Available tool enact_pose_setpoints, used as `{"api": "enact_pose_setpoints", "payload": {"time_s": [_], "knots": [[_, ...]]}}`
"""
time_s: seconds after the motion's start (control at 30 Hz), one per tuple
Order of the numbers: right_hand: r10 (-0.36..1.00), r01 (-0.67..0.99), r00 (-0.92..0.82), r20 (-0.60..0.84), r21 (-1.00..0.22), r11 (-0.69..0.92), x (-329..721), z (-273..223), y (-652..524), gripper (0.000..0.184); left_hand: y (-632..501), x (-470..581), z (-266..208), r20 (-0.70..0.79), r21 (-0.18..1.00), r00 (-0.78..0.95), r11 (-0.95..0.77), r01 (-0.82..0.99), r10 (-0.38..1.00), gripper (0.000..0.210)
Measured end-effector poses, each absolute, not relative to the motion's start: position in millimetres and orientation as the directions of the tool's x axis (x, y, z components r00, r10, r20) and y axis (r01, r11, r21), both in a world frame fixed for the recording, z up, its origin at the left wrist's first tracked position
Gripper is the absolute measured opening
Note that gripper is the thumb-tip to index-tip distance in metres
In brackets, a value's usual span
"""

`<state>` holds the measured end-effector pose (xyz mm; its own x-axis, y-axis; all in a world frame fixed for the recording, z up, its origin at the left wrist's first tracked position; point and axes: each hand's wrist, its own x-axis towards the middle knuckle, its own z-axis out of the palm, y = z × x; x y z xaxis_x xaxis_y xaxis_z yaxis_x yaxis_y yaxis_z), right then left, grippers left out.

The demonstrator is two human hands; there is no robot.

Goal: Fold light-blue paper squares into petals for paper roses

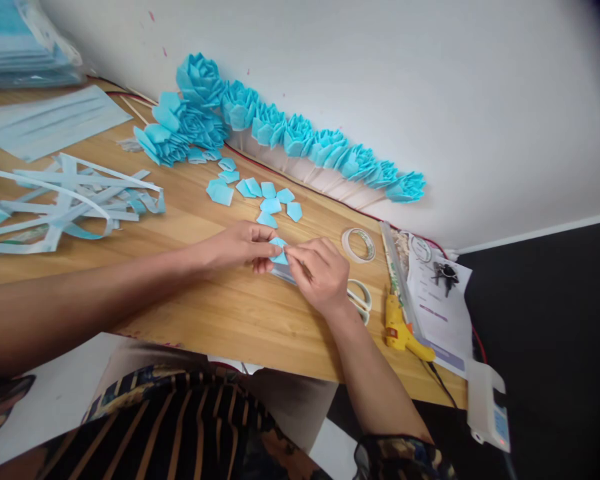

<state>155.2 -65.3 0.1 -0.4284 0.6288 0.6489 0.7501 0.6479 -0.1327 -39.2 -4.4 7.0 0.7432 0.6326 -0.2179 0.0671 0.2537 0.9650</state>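
Between my two hands, above the wooden table, is a small blue folded petal (279,252). My left hand (247,248) pinches its left side between thumb and fingers. From the right, the fingertips of my right hand (323,270) close on its other edge. Under my right hand lie scissors with white handles (363,300), their blades partly hidden by the hand. Several loose blue petals (269,205) are scattered on the table just beyond my left hand.
Blue flowers on sticks (297,135) line the wall. Cut strips (70,200) and a flat mask sheet (55,120) lie at left, below a bagged stack of masks (25,53). At right are a tape roll (359,245), a yellow glue gun (399,327), papers (437,307) and keys (446,275).
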Motion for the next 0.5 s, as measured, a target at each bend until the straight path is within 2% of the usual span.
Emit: {"api": "enact_pose_setpoints", "payload": {"time_s": [0.17,0.5], "knots": [[0.619,0.758,-0.433,0.656,-0.107,0.644,156.7,0.5,-65.2,0.013,-4.7,-39.0,8.5,-0.264,0.938,0.734,0.345,0.043,0.626,0.014],[0.642,0.773,-0.489,0.590,-0.048,0.633,154.8,3.2,-66.7,0.020,-3.5,-37.5,2.2,-0.250,0.938,0.708,0.347,0.007,0.660,0.019]]}}
